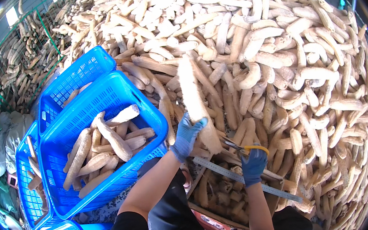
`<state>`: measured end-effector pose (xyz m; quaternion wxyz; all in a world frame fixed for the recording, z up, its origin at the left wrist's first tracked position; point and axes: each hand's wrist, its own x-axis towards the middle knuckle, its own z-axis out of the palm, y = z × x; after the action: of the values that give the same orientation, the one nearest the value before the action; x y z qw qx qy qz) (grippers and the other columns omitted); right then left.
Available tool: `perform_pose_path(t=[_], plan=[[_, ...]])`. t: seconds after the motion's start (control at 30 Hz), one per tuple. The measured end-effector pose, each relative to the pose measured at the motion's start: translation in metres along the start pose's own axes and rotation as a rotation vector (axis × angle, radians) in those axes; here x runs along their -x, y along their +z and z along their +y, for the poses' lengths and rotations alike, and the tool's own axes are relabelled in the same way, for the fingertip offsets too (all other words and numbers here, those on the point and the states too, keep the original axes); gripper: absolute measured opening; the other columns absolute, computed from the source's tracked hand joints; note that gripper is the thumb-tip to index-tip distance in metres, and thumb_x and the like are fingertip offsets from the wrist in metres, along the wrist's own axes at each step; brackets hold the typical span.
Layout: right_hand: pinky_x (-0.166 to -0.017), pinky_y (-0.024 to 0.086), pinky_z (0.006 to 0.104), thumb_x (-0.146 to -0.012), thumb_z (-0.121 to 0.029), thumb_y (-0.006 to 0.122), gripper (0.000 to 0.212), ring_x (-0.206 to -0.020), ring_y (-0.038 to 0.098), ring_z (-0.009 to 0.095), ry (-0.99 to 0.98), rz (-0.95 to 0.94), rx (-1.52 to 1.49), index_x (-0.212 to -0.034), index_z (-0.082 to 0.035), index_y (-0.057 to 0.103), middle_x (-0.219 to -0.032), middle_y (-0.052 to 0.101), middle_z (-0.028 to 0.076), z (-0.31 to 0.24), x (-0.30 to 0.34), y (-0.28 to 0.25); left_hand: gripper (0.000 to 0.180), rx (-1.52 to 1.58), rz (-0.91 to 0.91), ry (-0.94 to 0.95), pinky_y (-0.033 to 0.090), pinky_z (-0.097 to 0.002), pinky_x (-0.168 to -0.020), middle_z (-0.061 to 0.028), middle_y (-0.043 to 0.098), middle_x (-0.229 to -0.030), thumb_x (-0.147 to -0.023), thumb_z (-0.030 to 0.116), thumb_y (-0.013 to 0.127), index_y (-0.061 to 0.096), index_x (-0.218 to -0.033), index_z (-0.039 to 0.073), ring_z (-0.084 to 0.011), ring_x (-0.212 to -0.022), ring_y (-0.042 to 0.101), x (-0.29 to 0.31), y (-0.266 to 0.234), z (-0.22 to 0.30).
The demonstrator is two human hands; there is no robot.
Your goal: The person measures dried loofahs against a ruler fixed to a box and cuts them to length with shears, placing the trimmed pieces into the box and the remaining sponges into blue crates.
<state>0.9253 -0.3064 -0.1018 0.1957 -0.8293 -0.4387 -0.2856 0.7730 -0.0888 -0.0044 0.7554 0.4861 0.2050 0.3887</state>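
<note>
My left hand (187, 136), in a blue glove, is closed round the lower part of a long, pale dried loofah (194, 97) held up in front of me. In my right hand (254, 165), also blue-gloved, are scissors (254, 147) with yellow handles. Their blades point left toward the loofah's lower end; whether they touch it I cannot tell. A long metal ruler (219, 169) slants beneath both hands across an open box (270, 191), passing by my right wrist. Short cut pieces of loofah (228, 195) lie inside the box.
At left stands a blue plastic basket (96, 95) with several loofahs (114, 138). More blue baskets (69, 66) crowd around it. A huge heap of loofahs (286, 64) rises ahead and to the right. Green-framed racks (43, 31) stand far left, above grey and green sacks (3, 143).
</note>
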Motion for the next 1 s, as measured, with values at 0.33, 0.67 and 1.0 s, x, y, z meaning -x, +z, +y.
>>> perform_pose_path(t=[0.33, 0.67, 1.0], plan=[[-0.055, 0.05, 0.0271, -0.094, -0.027, 0.05, 0.025, -0.064, 0.057, 0.014, 1.06, -0.54, -2.003, -0.102, -0.004, 0.05, -0.084, 0.056, 0.004, -0.064, -0.025, -0.027, 0.054, 0.349, -0.329, -0.137, 0.044, -0.0342, -0.094, -0.0032, 0.055, -0.118, -0.083, 0.016, 0.068, 0.042, -0.131, 0.01, -0.0168, -0.11, 0.052, -0.004, -0.007, -0.019], [-0.07, 0.045, 0.029, -0.078, -0.009, 0.067, 0.027, -0.078, 0.051, 0.017, 0.519, -0.048, -0.852, -0.097, -0.001, 0.05, -0.088, 0.052, 0.008, -0.033, -0.005, -0.031, 0.044, 0.185, -0.024, -0.055, 0.044, -0.0417, -0.089, -0.0025, 0.054, -0.117, -0.088, 0.037, 0.061, 0.046, -0.124, 0.017, -0.0192, -0.109, 0.053, -0.023, -0.047, 0.005], [-0.074, 0.048, 0.0307, -0.087, -0.015, 0.059, 0.027, -0.084, 0.054, 0.015, 0.685, -0.192, -1.417, -0.111, -0.004, 0.052, -0.096, 0.055, 0.006, 0.012, 0.051, -0.063, 0.033, -0.192, -0.224, -0.097, 0.043, -0.0368, -0.091, -0.0048, 0.049, -0.118, -0.093, 0.024, 0.05, 0.044, -0.123, 0.01, -0.0195, -0.108, 0.051, -0.046, -0.045, -0.031]])
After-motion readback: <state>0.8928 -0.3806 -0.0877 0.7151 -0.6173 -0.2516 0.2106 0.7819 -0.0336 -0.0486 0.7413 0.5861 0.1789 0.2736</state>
